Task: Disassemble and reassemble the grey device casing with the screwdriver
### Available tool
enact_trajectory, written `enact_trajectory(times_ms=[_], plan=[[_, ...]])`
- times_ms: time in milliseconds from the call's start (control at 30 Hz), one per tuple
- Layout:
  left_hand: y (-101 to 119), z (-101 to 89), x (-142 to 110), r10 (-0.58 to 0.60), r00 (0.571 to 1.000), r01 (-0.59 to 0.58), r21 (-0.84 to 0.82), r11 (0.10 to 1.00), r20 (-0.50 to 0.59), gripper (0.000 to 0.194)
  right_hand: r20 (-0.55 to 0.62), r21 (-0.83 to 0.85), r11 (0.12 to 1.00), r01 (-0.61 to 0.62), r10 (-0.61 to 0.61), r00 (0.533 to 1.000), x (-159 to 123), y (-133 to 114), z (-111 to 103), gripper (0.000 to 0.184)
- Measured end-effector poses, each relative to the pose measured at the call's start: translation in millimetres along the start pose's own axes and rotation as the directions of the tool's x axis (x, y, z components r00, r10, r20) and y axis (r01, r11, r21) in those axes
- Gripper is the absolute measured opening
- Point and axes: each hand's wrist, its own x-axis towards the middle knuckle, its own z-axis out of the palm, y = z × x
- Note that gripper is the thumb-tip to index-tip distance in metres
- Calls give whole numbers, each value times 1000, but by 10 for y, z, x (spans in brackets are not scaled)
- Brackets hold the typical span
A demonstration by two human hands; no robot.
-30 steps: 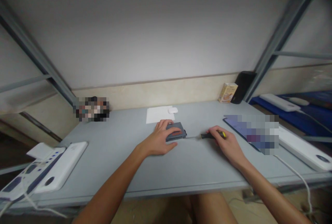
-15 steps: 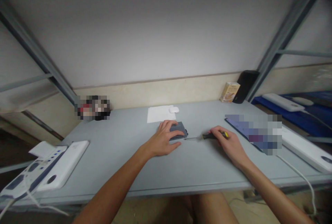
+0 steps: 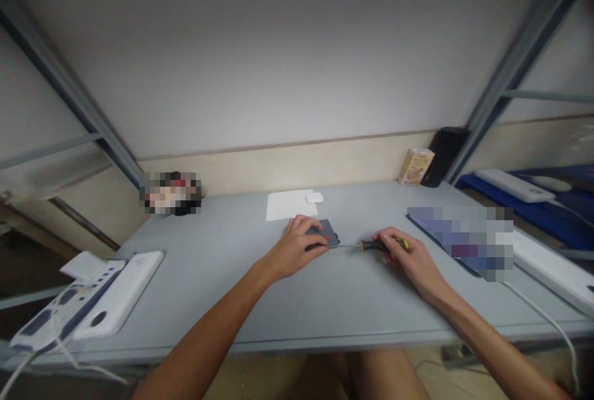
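Observation:
A small grey box-shaped device (image 3: 325,233) lies on the grey table (image 3: 223,276) near its middle. My left hand (image 3: 297,245) is curled over the device and grips it from the left. My right hand (image 3: 408,258) is closed on a screwdriver (image 3: 378,244) with a black and yellow handle. The screwdriver lies almost level, and its thin shaft points left, its tip touching the right side of the device.
A white paper sheet (image 3: 288,205) and a small white object (image 3: 314,198) lie behind the device. White power strips (image 3: 93,301) sit at the left edge, another white strip (image 3: 552,270) with a cable at the right. A carton (image 3: 415,167) and a black object (image 3: 445,156) stand at the back right.
The device has been tilted or turned a little under my left hand, and the screwdriver tip has closed in on its right side. The view has shifted slightly.

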Motion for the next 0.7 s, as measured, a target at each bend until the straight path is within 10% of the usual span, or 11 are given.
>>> enact_trajectory(times_ms=[467,700], plan=[[-111,-74,35,-29,994,30,8,1000,-101,13,-38,33,999,-5,6,999,-11,15,-9,41],[-788,-289,-100,-319,884,415,257,873,-342,15,-44,34,999,2,0,999,-11,21,-13,39]])
